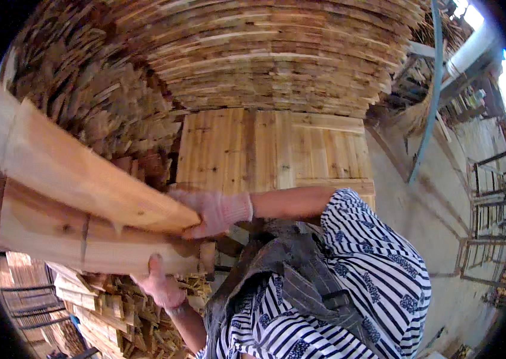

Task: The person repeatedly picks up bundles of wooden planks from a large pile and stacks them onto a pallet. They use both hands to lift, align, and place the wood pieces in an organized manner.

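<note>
In the head view, a long pale wooden board point(97, 176) slants from the far left down to the middle, its surface smeared by motion. My right hand point(214, 212), in a pale pinkish glove, is closed around its near right end. Beneath it lies a wider, knotty plank point(139, 245) with a dark line across it. My left hand point(160, 287), gloved alike, holds this plank's near edge, thumb up against the top face; its other fingers are partly hidden. What supports the plank is hidden.
Joined boards form a flat wooden panel point(235, 149) ahead of me. Tall stacks of slats point(277, 54) rise behind it, with loose pieces point(85, 96) heaped at left. More offcuts point(103, 311) lie near left. A blue pole point(435, 90) and metal racks point(495, 209) stand right.
</note>
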A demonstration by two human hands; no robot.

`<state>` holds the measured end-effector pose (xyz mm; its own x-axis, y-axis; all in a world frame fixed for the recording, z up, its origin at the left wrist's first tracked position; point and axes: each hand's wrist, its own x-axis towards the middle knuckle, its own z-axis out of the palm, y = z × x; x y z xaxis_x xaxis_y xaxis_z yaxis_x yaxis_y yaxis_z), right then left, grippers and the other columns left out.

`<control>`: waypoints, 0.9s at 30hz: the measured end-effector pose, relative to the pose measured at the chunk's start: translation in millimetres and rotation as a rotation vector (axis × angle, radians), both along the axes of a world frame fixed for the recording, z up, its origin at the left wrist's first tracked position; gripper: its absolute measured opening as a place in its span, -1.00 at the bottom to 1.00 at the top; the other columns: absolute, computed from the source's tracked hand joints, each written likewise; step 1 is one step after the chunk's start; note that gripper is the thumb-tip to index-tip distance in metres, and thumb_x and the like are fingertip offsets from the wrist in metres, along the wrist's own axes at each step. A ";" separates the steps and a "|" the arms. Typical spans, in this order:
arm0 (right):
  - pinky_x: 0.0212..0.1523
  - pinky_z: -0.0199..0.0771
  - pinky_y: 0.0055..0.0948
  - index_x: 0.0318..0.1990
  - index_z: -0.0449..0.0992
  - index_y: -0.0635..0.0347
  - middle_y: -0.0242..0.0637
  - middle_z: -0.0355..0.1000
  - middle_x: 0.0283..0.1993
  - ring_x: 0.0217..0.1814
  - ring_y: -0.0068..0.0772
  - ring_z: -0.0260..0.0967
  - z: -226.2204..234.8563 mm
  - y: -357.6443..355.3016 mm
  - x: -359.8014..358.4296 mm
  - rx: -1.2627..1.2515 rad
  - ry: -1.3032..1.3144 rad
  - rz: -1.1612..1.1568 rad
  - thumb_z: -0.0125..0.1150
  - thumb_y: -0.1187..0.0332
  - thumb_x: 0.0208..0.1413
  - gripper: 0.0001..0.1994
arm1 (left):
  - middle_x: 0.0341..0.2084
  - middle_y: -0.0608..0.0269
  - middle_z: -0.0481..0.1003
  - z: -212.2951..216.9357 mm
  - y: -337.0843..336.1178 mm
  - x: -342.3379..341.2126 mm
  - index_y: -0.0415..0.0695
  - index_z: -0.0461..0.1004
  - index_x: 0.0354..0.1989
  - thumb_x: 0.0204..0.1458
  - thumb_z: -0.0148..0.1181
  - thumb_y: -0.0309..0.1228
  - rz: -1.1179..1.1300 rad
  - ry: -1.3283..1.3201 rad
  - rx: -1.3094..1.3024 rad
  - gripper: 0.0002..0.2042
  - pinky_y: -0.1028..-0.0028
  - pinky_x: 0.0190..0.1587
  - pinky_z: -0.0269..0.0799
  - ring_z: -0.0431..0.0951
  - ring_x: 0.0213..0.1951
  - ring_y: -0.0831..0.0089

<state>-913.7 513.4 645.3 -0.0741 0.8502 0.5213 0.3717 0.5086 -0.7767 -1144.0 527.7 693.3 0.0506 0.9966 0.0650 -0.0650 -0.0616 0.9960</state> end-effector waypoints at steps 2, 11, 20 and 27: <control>0.27 0.37 -0.15 0.35 0.16 0.19 0.06 0.33 0.22 0.27 0.07 0.32 -13.2 -7.7 24.4 -0.032 0.033 -0.105 0.42 0.13 -0.08 -0.16 | 0.05 0.13 0.44 -21.4 20.1 29.0 -0.25 0.31 0.19 -0.02 0.35 -0.47 -0.026 -0.013 0.013 -0.43 0.31 0.13 0.40 0.43 0.05 0.34; 0.13 0.46 -0.13 0.38 0.09 0.17 0.10 0.44 0.13 0.18 0.16 0.41 -51.2 -18.5 82.1 -0.646 0.100 -0.575 0.48 0.05 -0.07 -0.08 | 0.06 0.12 0.46 -113.3 155.5 108.5 -0.23 0.27 0.22 -0.16 0.50 -0.54 -0.886 0.318 0.206 -0.29 0.25 0.11 0.50 0.49 0.06 0.28; 0.09 0.49 -0.14 0.42 0.04 0.15 0.08 0.45 0.11 0.15 0.12 0.44 -95.0 -26.4 28.2 -0.466 0.322 -0.896 0.49 0.13 -0.07 -0.06 | 0.06 0.10 0.47 -168.1 143.8 139.4 -0.25 0.33 0.18 -0.07 0.39 -0.58 -0.991 0.020 -0.447 -0.42 0.31 0.07 0.48 0.50 0.06 0.33; -0.08 0.52 0.02 0.47 -0.12 0.18 0.16 0.53 -0.11 -0.09 0.23 0.52 -5.2 -42.3 94.4 -0.946 0.226 -0.940 0.35 0.09 0.03 -0.04 | 0.04 0.06 0.52 -68.2 104.5 223.4 -0.26 0.37 0.16 0.06 0.25 -0.37 -0.907 0.681 -0.047 -0.52 0.27 0.06 0.46 0.55 -0.01 0.25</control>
<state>-819.3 471.0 640.1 0.7381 0.5680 -0.3642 0.0987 -0.6248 -0.7745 -920.6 632.2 625.0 0.7658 0.5747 -0.2887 0.4894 -0.2295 0.8413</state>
